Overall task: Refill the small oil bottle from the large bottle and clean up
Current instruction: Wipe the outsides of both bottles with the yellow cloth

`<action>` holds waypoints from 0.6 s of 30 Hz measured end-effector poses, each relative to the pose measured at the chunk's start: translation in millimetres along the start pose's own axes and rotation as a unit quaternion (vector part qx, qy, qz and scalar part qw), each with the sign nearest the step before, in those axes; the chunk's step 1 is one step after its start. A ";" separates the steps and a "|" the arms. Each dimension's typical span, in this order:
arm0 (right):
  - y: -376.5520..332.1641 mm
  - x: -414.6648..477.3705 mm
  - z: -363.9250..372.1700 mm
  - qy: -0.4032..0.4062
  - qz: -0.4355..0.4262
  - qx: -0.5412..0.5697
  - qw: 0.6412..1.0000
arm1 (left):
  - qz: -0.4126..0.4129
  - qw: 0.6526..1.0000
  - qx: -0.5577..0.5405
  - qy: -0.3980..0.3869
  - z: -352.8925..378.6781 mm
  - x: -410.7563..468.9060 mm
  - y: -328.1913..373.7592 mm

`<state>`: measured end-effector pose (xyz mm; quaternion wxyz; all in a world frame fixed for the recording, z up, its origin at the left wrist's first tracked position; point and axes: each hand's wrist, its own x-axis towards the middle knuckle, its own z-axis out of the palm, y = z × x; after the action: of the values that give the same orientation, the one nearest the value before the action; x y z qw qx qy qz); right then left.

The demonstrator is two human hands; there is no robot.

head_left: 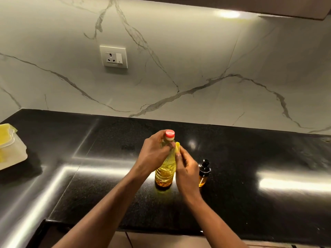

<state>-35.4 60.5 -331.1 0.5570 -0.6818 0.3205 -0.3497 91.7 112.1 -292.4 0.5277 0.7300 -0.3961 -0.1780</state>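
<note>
The left hand (154,151) is curled round the shoulder of the large bottle (165,169), just under its red cap (169,134). The grip probably steadies the tall, upright bottle while the other hand works on it. The right hand (186,169) pinches a small yellow piece (177,148) between thumb and fingers and holds it against the bottle's side, directly beside the left hand's fingertips. It may be a cloth or wipe, though that is unclear. With the cap on, this looks like wiping oil off the outside, so part of the clean-up.

The small oil bottle (204,173) stands just beyond the right hand's outer edge, its dark top fitted and amber oil visible low down. It is close, yet out of the way of both hands.

Everything rests on a polished black counter (250,158) streaked with bright reflections. A pale container (12,154) holding something yellow lies well away, past the left arm. Behind the hands rises a grey-veined marble wall (179,59) with a socket (114,56), lit from a lamp (227,14) under the cabinet.
</note>
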 end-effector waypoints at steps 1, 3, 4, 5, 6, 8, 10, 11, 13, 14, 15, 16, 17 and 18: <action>4.8 -8.0 0.9 -0.004 -0.009 -0.021 1.000 | -0.002 1.000 -0.004 0.008 2.1 -1.5 -1.6; 19.9 -18.2 4.3 -0.005 -0.013 -0.053 0.999 | -0.005 1.000 -0.011 0.020 4.9 -2.9 -4.4; 26.2 -18.8 5.4 -0.003 -0.008 -0.061 0.998 | -0.008 1.000 -0.015 0.020 6.1 -2.3 -5.0; 32.6 -16.4 6.5 -0.005 0.010 -0.058 0.998 | -0.012 1.000 -0.018 0.015 7.0 -1.5 -5.3; 34.8 -11.7 7.0 -0.012 0.039 -0.043 0.998 | -0.016 1.000 -0.018 0.009 7.6 -0.6 -5.1; 31.4 1.2 7.8 -0.018 0.080 -0.006 0.997 | -0.017 1.000 -0.016 -0.008 7.5 1.5 -4.0; 15.6 15.3 6.4 -0.021 0.089 0.030 0.995 | -0.014 0.999 -0.019 -0.030 5.1 4.4 -2.8; 7.1 22.7 5.1 -0.019 0.088 0.040 0.995 | -0.013 0.999 -0.019 -0.045 2.9 5.9 -1.7; -6.6 34.4 2.3 -0.015 0.071 0.046 0.996 | -0.012 0.997 -0.019 -0.076 -3.1 9.6 1.0; -9.7 38.3 0.5 -0.011 0.060 0.043 0.997 | -0.010 0.996 -0.016 -0.088 -5.7 11.9 1.8; -10.8 40.5 -1.0 -0.003 0.048 0.037 0.998 | -0.008 0.995 -0.008 -0.094 -8.0 14.1 1.7; -10.9 41.1 -2.8 0.005 0.038 0.032 0.999 | -0.006 0.995 0.004 -0.095 -9.8 15.9 1.4; -10.5 40.0 -4.3 0.013 0.028 0.027 0.999 | -0.006 0.996 0.018 -0.093 -10.6 17.5 0.9; -9.7 37.4 -5.6 0.016 0.020 0.026 0.999 | -0.007 0.996 0.027 -0.088 -10.9 18.4 -0.1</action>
<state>-19.0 28.3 -316.3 0.5763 -0.6544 0.3341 -0.3578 110.6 104.9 -285.5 0.4695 0.7282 -0.4408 -0.2344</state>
